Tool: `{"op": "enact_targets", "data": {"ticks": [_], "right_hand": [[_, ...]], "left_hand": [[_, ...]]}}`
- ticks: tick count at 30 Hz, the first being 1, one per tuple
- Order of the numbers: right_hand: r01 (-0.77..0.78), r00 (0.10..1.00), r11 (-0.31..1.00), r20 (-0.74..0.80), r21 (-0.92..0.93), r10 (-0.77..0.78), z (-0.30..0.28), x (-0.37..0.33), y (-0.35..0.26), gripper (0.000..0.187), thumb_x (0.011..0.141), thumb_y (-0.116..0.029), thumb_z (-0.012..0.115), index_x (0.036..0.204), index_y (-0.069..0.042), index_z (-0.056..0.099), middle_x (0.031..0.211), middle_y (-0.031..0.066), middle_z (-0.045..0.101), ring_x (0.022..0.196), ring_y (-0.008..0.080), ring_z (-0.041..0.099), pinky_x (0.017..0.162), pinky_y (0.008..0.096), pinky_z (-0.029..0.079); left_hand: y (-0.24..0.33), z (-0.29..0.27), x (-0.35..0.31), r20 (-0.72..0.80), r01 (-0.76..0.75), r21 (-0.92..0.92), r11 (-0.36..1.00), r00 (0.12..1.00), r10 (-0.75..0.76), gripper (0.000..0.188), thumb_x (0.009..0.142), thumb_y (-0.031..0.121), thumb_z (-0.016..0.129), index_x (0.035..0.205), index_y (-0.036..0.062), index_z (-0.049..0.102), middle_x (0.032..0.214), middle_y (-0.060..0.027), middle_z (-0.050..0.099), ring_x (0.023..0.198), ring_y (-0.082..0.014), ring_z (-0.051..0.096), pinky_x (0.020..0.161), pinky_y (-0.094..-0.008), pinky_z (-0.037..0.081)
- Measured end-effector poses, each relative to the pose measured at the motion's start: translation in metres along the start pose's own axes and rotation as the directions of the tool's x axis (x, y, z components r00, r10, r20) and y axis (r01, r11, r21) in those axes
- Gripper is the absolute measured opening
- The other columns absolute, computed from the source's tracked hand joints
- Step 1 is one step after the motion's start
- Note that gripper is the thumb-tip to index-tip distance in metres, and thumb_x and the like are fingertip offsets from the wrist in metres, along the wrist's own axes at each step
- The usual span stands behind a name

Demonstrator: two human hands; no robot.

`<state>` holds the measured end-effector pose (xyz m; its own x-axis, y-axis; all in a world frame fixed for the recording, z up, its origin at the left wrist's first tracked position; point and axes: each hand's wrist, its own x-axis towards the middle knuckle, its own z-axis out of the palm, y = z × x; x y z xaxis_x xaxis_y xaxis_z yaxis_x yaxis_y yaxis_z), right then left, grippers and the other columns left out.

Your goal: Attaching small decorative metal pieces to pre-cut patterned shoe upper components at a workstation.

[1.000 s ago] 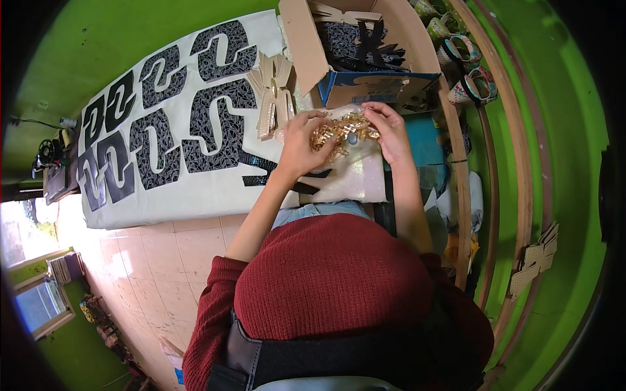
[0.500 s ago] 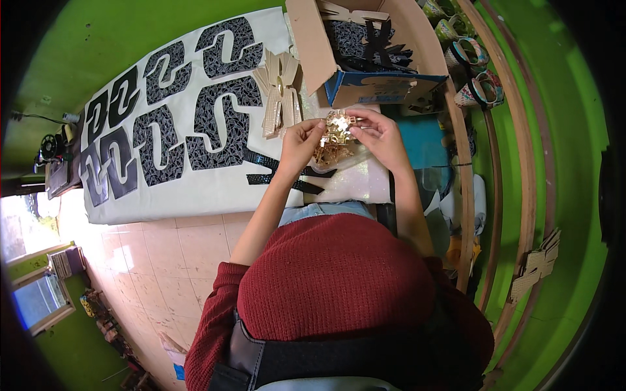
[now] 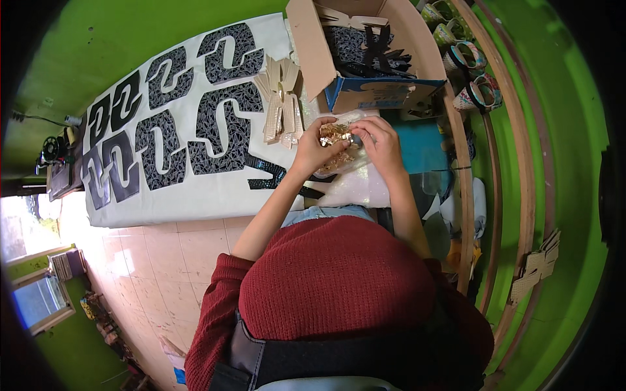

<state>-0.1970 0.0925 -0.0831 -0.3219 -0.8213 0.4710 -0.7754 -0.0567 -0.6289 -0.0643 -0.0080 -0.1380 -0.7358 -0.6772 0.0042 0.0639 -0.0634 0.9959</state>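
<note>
Shiny gold buckles [image 3: 336,131] are clustered between my two hands. My left hand [image 3: 315,148] is closed around part of the cluster, its thumb lying across the front. Close beside it, the fingers of my right hand [image 3: 381,144] are bent together in a pinch at the cluster's right edge; whatever sits between them is too small to make out. Under the hands lies a clear plastic container or bag [image 3: 357,158], partly hidden. Black glittery straps [image 3: 266,173] lie left of it, and a bundle of beige straps [image 3: 285,107] lies beyond my left hand.
Black patterned cutouts [image 3: 225,127] are spread over the white-covered table [image 3: 195,207]. An open cardboard box [image 3: 385,98] with dark and beige pieces stands at the far side. Wooden rails [image 3: 464,195] run along the right, with patterned sandals [image 3: 479,92] at the wall.
Both hands have come down slightly toward me with the buckles. My left hand now wraps more of the cluster, and my right fingers have bent inward.
</note>
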Motion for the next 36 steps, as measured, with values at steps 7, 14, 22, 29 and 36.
{"op": "enact_targets", "data": {"ticks": [7,14,22,29,36], "right_hand": [[-0.385,0.907,0.844,-0.018,0.373,0.422,-0.009,-0.004,0.020,0.016,0.087,-0.016,0.057,0.086,-0.001,0.063,0.072,0.0045,0.060,0.069,0.0099,0.056,0.059,0.0224,0.043],[-0.457,0.813,0.551,0.078,0.698,0.576,-0.013,-0.023,0.026,0.020,0.090,-0.018,0.054,0.097,0.000,0.059,0.073,0.0000,0.057,0.066,0.0053,0.049,0.063,0.0179,0.040],[-0.499,0.807,0.458,0.202,0.736,0.554,-0.010,-0.034,0.015,0.018,0.089,-0.014,0.056,0.099,0.000,0.058,0.081,0.0028,0.061,0.072,0.0066,0.053,0.067,0.0193,0.043],[-0.512,0.840,0.476,0.299,0.715,0.453,0.022,-0.039,-0.016,0.018,0.088,-0.010,0.055,0.102,0.001,0.058,0.085,0.0054,0.062,0.078,0.0096,0.059,0.069,0.0208,0.047],[-0.634,0.773,0.393,0.529,0.666,0.349,0.079,-0.064,-0.051,0.019,0.088,-0.011,0.054,0.102,0.001,0.059,0.086,0.0062,0.063,0.075,0.0088,0.058,0.067,0.0213,0.047]], "left_hand": [[0.007,-0.002,0.004,0.053,-0.009,0.298,0.955,0.999,-0.008,0.045,0.066,0.015,0.076,0.103,0.0003,0.055,0.089,-0.0140,0.065,0.080,-0.0189,0.063,0.072,-0.0287,0.049],[0.013,0.005,0.006,0.162,-0.049,0.380,0.924,0.987,-0.014,0.048,0.075,0.020,0.072,0.114,-0.0001,0.053,0.102,-0.0127,0.063,0.090,-0.0171,0.061,0.078,-0.0278,0.048],[0.034,-0.005,0.008,0.194,-0.291,0.307,0.906,0.951,0.240,0.033,0.082,0.021,0.064,0.108,0.0016,0.061,0.114,-0.0172,0.058,0.106,-0.0246,0.056,0.093,-0.0325,0.040],[0.059,-0.052,-0.020,0.301,0.006,0.248,0.969,0.950,-0.083,0.034,0.084,0.021,0.063,0.109,-0.0010,0.060,0.094,-0.0072,0.065,0.084,-0.0104,0.059,0.075,-0.0266,0.047],[0.019,-0.100,-0.081,0.141,0.269,0.063,0.961,0.951,-0.276,0.018,0.085,0.011,0.061,0.095,-0.0036,0.060,0.086,-0.0061,0.064,0.079,-0.0100,0.059,0.073,-0.0232,0.048]]}}
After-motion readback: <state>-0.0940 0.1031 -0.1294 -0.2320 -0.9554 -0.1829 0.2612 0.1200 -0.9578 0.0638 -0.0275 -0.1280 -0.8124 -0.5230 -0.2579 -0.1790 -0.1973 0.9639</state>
